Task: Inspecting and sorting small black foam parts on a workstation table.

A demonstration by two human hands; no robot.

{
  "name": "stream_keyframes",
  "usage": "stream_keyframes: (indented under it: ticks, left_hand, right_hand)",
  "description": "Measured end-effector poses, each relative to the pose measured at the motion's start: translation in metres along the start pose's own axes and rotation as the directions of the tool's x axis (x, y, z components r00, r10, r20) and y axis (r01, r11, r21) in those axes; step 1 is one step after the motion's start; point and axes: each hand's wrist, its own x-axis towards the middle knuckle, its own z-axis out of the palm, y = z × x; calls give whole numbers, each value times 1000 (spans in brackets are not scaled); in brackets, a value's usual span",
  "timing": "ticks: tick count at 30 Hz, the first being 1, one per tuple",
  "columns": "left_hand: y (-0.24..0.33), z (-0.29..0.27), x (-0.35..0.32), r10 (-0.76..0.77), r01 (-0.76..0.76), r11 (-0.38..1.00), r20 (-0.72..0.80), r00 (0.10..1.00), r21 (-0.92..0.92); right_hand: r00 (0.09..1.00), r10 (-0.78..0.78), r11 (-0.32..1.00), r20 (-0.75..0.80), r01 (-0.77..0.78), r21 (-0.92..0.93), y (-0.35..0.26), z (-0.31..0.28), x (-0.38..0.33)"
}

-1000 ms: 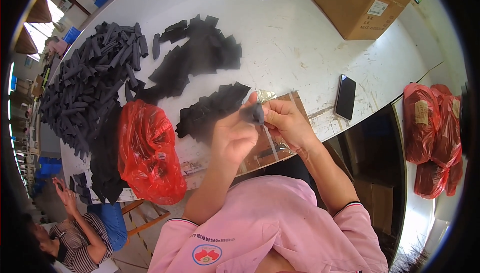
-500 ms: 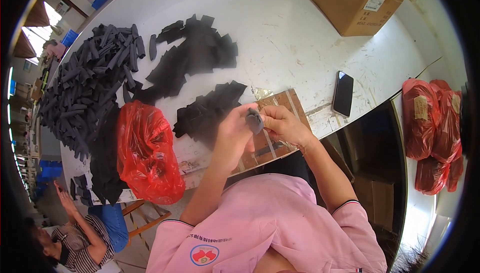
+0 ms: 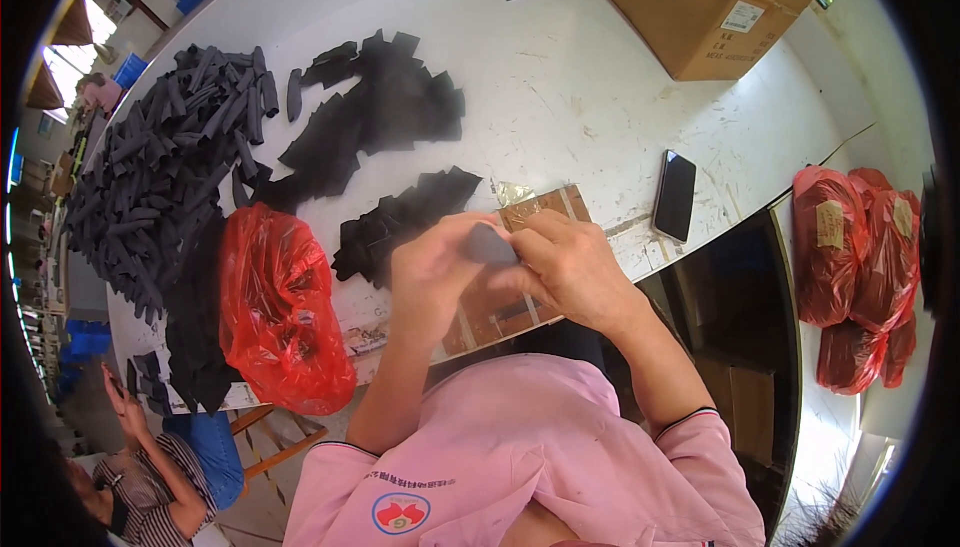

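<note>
Over the near edge of the table, my left hand (image 3: 432, 265) is closed around a small dark grey piece of soft material (image 3: 490, 244), which looks rolled or folded. From the other side, my right hand (image 3: 578, 269) grips the same piece with thumb and fingers. Its exact shape is partly covered by my fingers. Beneath both hands lies a brown board (image 3: 550, 209) with pale strips across it and clear tape at its far corner. Just beyond my left hand is a pile of flat black pieces (image 3: 400, 222).
Farther left sit a larger spread of flat black pieces (image 3: 380, 107) and a heap of rolled dark grey pieces (image 3: 160, 167). A red plastic bag (image 3: 285, 307) hangs over the near edge. Rightward are a phone (image 3: 675, 197), a cardboard box (image 3: 690, 17) and red bags (image 3: 850, 247).
My right hand has turned, its back now facing up, and both hands hold the grey piece at a different angle. The whole scene has shifted slightly left in view.
</note>
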Motion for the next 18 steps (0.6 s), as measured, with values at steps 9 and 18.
stream_keyframes:
  ticks: [9,18]
  left_hand:
    - [-23,20,-4,-79,63,942,-38,996,-329]
    - [-33,11,9,-221,172,957,205,953,236]
  right_hand:
    - [993,118,984,-12,-116,134,11,25,-19]
    - [954,249,938,-167,-195,285,23,68,-47]
